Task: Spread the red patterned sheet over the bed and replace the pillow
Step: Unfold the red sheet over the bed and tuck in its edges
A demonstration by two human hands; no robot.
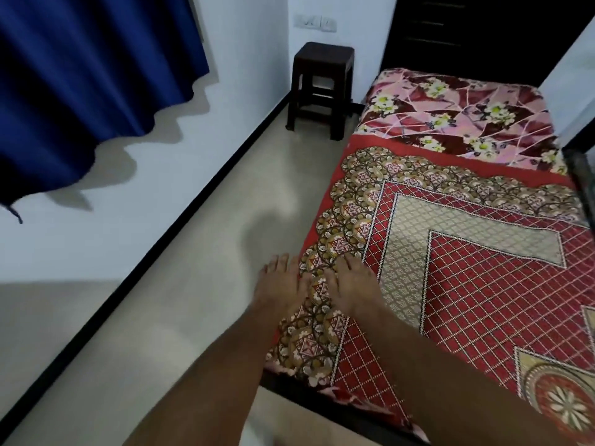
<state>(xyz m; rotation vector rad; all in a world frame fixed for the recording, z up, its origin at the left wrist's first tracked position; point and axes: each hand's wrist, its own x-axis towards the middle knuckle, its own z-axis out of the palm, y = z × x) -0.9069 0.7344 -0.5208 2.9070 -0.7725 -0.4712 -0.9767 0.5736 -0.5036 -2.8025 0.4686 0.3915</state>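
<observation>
With fingers spread flat, the left hand [283, 284] and right hand [352, 284] press the soft, light red patterned sheet [467, 268], best held at its 9 o'clock edge.

A: Red patterned sheet [483, 268]?
B: Cut off right and bottom edges. Pink floral cover [457, 114] runs under it, extent unknown.
A: Hands [318, 284]?
B: Motion-blurred; grip unclear. Left fingertips [277, 262] past the bed edge.
A: Curtain [90, 75]?
B: Cropped top, left.

Two hands [317, 289] — one stool [322, 88]
</observation>
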